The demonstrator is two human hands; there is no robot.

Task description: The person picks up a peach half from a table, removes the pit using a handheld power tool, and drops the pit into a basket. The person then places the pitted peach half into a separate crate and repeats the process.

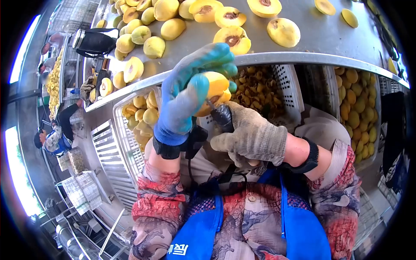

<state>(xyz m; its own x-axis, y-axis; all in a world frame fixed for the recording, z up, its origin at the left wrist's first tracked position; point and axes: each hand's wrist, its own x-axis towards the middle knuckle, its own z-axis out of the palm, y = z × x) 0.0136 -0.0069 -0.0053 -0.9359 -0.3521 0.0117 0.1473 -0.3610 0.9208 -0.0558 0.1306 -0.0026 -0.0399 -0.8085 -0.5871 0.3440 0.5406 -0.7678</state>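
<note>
My left hand (180,102), in a blue and green coated glove, is closed around a yellow peach half (216,84) above my lap. My right hand (258,134), in a grey knit glove, grips a pitting knife (222,118) by its black-wrapped handle. The tool's thin metal tip touches the cut side of the peach; the tip's exact shape is partly hidden. Just beyond my hands, several peach halves with brown pits, among them one half (233,40), lie on the metal table (312,39).
Under the table edge stand a white crate (290,89) beside pits and scraps, a crate of peaches (125,143) on the left and more peaches (359,108) on the right. A black flask (97,41) lies on the table. Another person (58,141) sits far left.
</note>
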